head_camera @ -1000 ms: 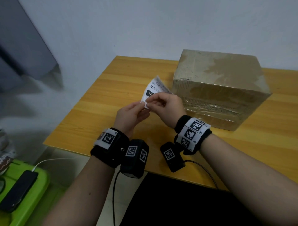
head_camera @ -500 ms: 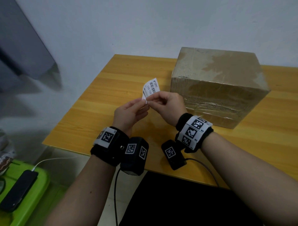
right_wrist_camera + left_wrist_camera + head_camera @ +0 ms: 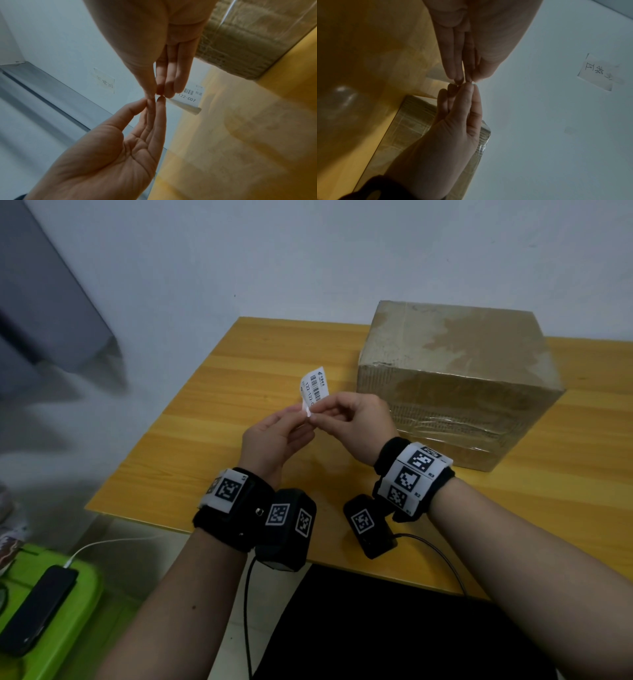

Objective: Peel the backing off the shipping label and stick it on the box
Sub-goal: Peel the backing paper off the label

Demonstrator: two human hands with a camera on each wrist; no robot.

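Observation:
A small white shipping label (image 3: 314,386) with a barcode stands upright over the wooden table (image 3: 219,440), left of the brown cardboard box (image 3: 459,378). My left hand (image 3: 298,419) and right hand (image 3: 322,410) meet at its lower corner, each pinching it with thumb and fingertip. A small flap curls away at that corner. In the right wrist view the label (image 3: 190,94) shows behind the right hand's fingertips (image 3: 169,93), with a pale strip below it, and the left hand (image 3: 150,101) reaches up from below. The left wrist view hides the label behind the touching fingertips (image 3: 459,79).
The box (image 3: 412,121) stands about a hand's width right of my hands. A green bin (image 3: 82,604) with a black phone (image 3: 37,611) on a white cable sits on the floor at lower left. A handwritten note (image 3: 597,73) is taped to the wall.
The label has swung from leaning towards the box to standing upright, edge nearer to me. Both hands kept their pinch at its lower corner, where a flap now curls away.

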